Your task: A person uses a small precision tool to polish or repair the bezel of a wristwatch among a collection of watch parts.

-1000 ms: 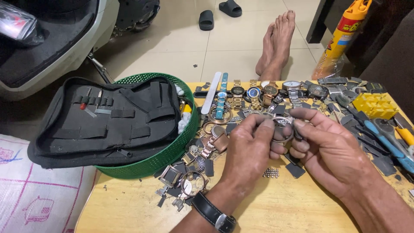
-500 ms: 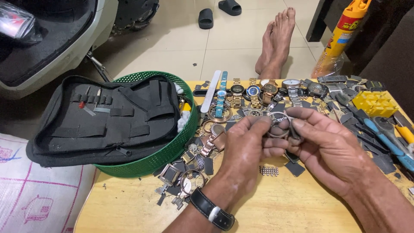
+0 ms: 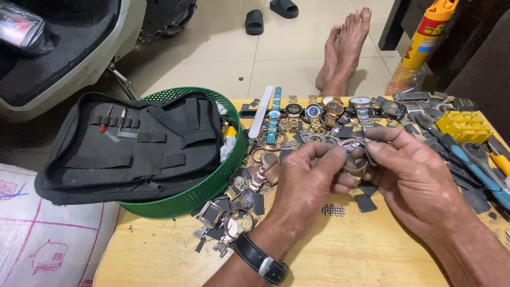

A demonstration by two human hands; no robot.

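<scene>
A wooden table is taken as the landmark. At its left end, a black tool case is laid open over a green basket. Along the table's far edge, a row of wristwatches is laid out, with a yellow block at the right. Above the table's middle, a round watch case is pinched between the left hand and the right hand, both closed on its rim. A short band segment is seen below them.
</scene>
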